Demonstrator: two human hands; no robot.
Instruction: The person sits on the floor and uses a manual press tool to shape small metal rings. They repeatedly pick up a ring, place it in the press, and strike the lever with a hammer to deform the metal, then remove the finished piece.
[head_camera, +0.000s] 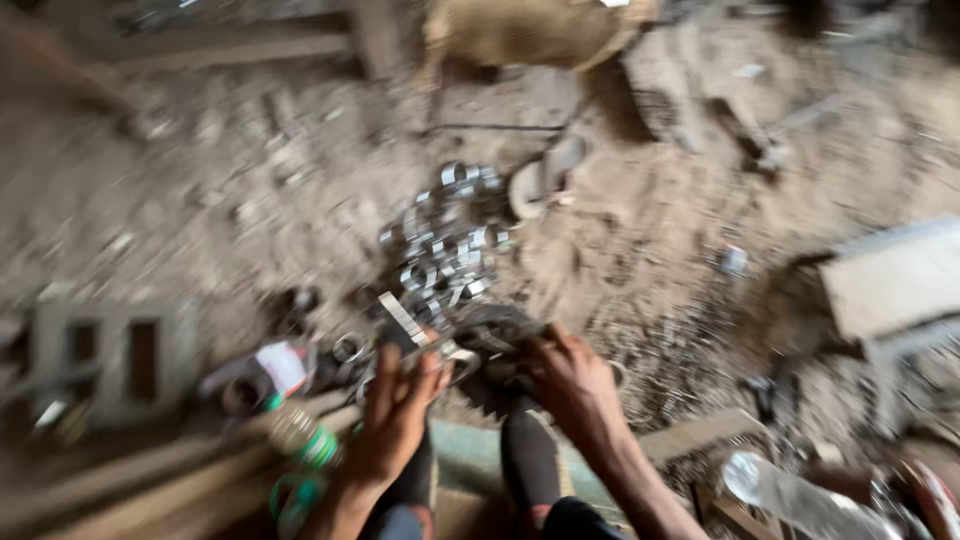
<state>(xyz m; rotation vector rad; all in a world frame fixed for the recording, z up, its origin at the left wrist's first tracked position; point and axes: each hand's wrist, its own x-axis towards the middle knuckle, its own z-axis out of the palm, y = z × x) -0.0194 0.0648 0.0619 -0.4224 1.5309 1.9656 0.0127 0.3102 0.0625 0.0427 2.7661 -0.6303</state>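
Pinching a flat metal strip (405, 320), long axis up-left, left hand (395, 415) fingers clamped; right hand (570, 385) fingers' state unclear.

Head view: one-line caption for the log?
Both hands, left hand and right hand, work beside shiny metal rings on dirt floor.

Two hands are seen — the left hand (395, 410) and the right hand (570, 385). One flat metal strip (405, 320) is counted at the left hand's fingertips. Beyond both hands one heap of shiny metal rings (450, 245) is seen — too blurred for counting. One clear plastic bottle (790, 495) is counted right of the right hand.
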